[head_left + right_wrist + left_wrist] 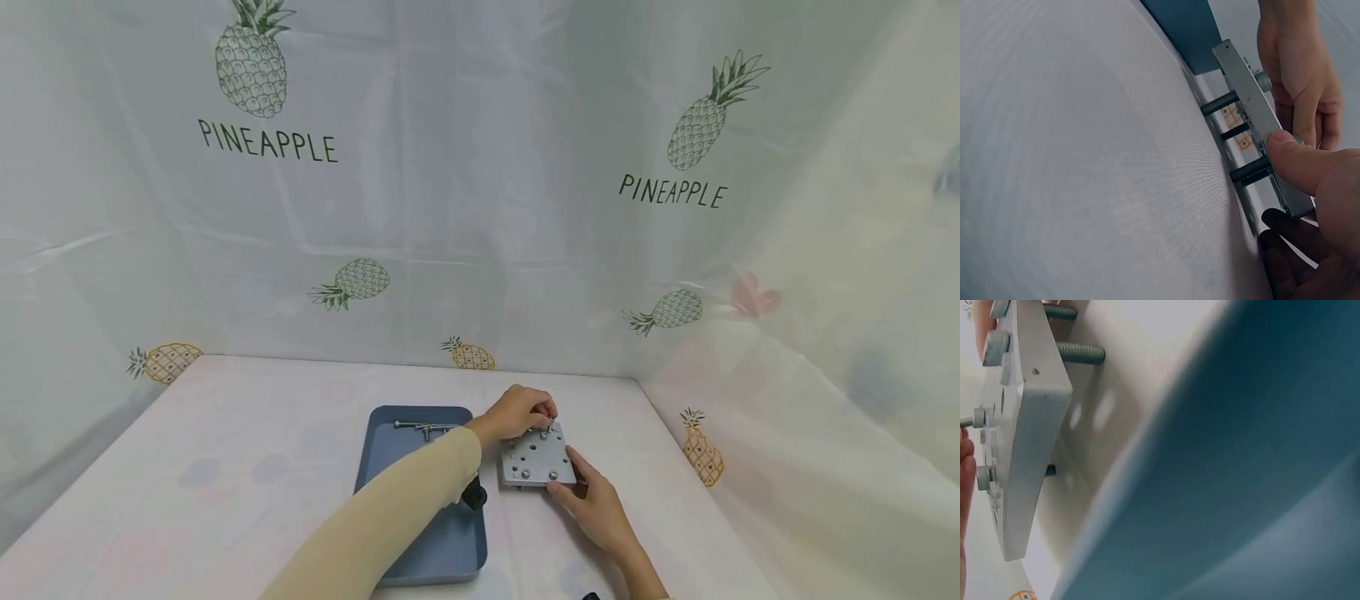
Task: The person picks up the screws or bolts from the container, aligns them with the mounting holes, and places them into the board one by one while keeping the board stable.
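Note:
A grey metal plate (534, 458) with several holes lies right of the blue tray (438, 546). Round-headed bolts (996, 349) sit in its top face, and their threaded ends (1250, 170) stick out underneath. My left hand (517, 411) reaches across the tray to the plate's far side. Its fingertips pinch a thin metal rod (966, 422) that meets one bolt head. My right hand (596, 504) grips the plate at its near right corner, thumb on the edge and other fingers around the side and below.
Several loose bolts (420, 425) lie at the tray's far end. My left sleeve (397, 508) covers part of the tray. A black wrist device (474, 493) hangs over the tray's right rim. Behind the white-covered table (247, 425) hangs a pineapple-print curtain (465, 167).

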{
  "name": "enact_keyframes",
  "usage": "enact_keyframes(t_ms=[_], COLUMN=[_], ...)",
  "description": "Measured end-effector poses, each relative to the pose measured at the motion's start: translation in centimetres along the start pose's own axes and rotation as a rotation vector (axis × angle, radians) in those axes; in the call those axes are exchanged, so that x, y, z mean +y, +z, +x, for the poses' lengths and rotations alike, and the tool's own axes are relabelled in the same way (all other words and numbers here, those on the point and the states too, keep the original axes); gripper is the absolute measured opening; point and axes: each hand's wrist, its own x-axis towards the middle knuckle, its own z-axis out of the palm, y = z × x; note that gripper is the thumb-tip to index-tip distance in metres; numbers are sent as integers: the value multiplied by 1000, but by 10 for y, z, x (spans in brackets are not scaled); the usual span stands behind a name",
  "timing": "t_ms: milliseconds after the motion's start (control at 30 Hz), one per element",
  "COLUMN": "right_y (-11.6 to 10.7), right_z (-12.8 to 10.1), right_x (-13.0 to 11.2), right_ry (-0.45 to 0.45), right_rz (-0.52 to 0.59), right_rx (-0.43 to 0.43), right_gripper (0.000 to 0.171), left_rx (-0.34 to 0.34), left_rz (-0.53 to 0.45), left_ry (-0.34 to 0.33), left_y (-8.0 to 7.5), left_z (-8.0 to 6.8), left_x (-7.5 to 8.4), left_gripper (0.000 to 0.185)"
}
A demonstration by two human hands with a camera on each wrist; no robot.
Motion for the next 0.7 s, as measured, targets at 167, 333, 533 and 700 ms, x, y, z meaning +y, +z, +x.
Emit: enact_keyframes(t_ms=[167, 333, 533, 700], right_y=[1, 0, 1, 1], right_z=[1, 0, 0, 0], right_x=[0, -2, -2, -1], right_ry=[3, -13, -4, 5], right_rz=[-14, -21, -14, -1], right_rx=[5, 14, 18, 13], right_gripper=[83, 82, 82, 82], left_rx=[-15, -29, -38, -23], left_rz=[27, 37, 21, -8], left_ry=[22, 18, -10, -18], left_y=[0, -1, -1, -1], left_z=[3, 6, 7, 5], left_x=[-1, 1, 1, 1], left_gripper=[9, 9, 10, 10])
